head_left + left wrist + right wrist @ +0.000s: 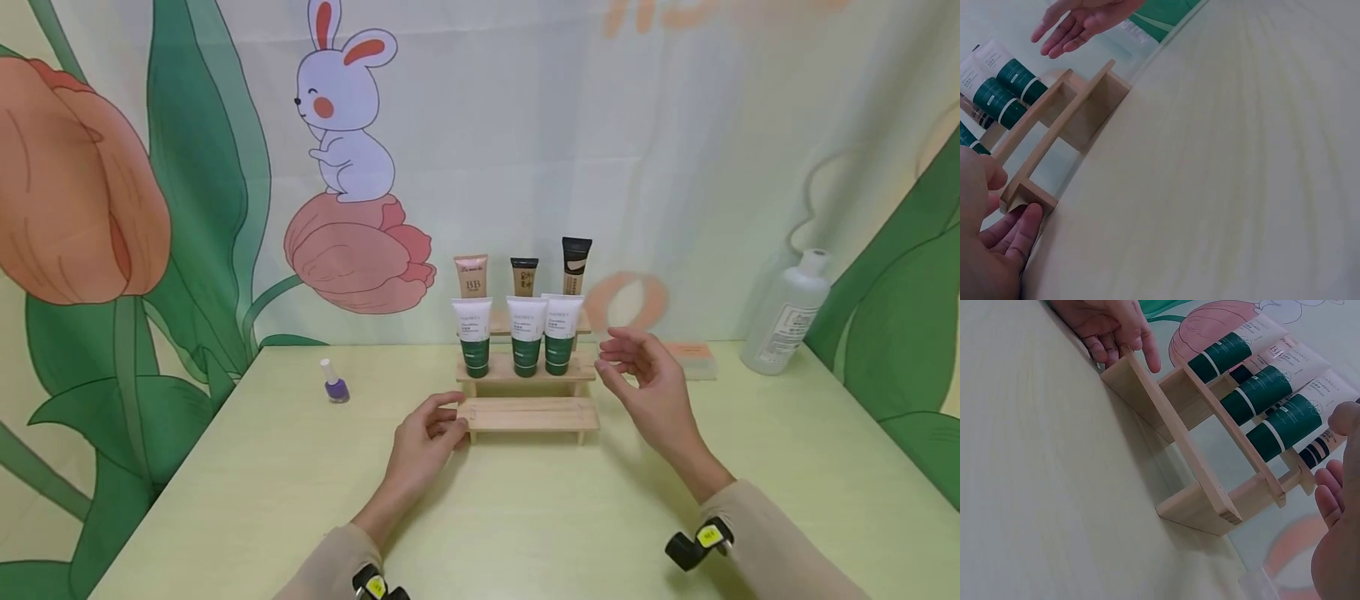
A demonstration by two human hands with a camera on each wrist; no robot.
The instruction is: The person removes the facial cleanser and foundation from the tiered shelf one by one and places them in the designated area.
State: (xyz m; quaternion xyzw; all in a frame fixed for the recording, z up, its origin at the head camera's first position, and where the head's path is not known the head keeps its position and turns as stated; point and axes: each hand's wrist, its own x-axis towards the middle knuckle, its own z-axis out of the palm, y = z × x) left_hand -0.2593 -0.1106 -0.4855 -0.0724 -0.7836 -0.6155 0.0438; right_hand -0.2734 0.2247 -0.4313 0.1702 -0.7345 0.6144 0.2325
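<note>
A stepped wooden display rack (528,414) stands on the table. My left hand (422,439) grips the left end of its lowest step, thumb in front and fingers around the corner. Three white-and-green squeeze tubes stand caps down on the middle step: a left tube (473,337), a middle tube (527,336) and a right tube (561,335). Behind them on the top step are a pink BB cream tube (471,277), a short black-topped tube (523,277) and a taller one (576,265), their lower parts hidden. My right hand (656,392), fingers loosely bent and holding nothing, hovers right of the rack.
A purple nail polish bottle (337,385) stands left of the rack. Behind my right hand lies a small orange-topped box (693,362). A translucent white bottle (786,317) stands at the back right, by the printed curtain (697,183).
</note>
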